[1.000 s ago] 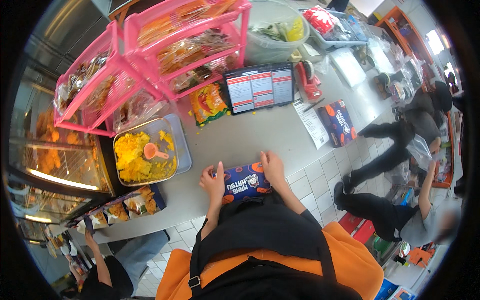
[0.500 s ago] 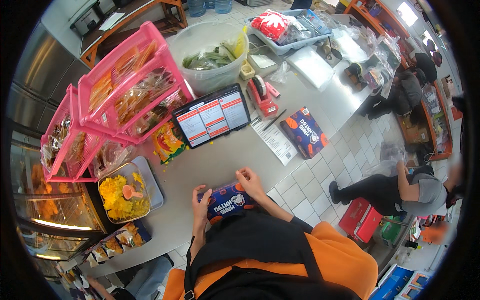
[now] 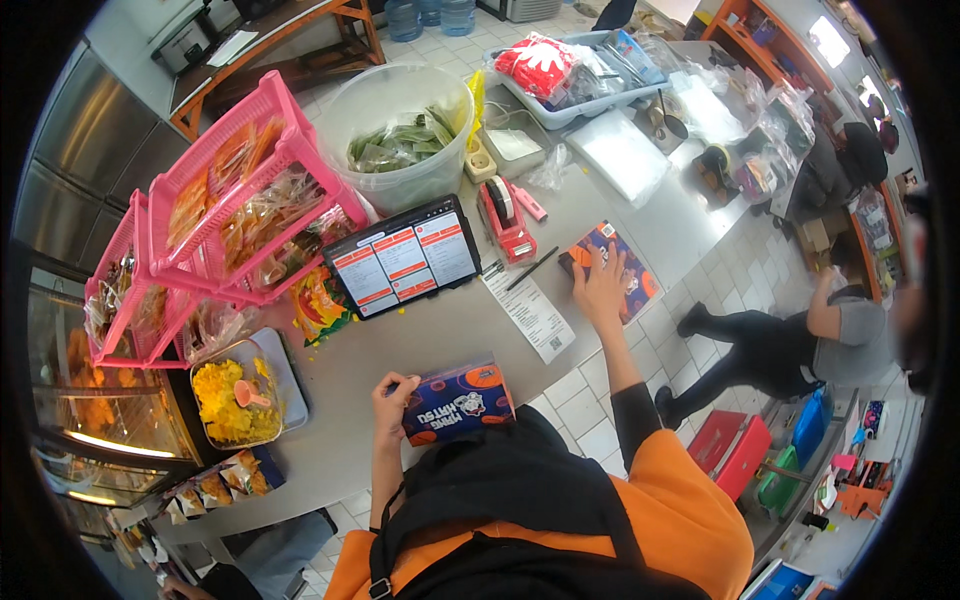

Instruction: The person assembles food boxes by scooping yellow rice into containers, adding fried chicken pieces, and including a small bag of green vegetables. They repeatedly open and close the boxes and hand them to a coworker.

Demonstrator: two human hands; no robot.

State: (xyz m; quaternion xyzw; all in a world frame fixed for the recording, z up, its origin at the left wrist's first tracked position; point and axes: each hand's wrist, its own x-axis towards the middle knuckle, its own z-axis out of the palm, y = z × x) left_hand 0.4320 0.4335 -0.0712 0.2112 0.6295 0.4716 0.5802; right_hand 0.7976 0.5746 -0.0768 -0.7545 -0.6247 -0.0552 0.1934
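Near blue box (image 3: 460, 402) on worktop (image 3: 350, 370), lower left of receipt (image 3: 530, 312). Left hand (image 3: 393, 400) half-curled, holding its left end, as before. Change: right hand (image 3: 603, 285) off it, now spread over second blue box (image 3: 640, 288), right of receipt; no grasp visible. Upshot: work spans both boxes.

Hands (image 3: 390, 398) (image 3: 602, 288) at blue boxes (image 3: 462, 407) (image 3: 637, 288), tablet (image 3: 405, 262) nearby

1. Tablet (image 3: 405, 257), screen lit, on the surface (image 3: 335, 400).
2. Pink baskets (image 3: 290, 118) of bagged food.
3. Clear tub (image 3: 408, 190) of green leaves (image 3: 410, 140), behind the tablet.
4. Red tape dispenser (image 3: 514, 242).
5. Pan (image 3: 280, 410) of yellow food (image 3: 215, 400), orange scoop (image 3: 250, 394) inside.
6. Blue tray (image 3: 600, 108) holding a red package (image 3: 535, 65).
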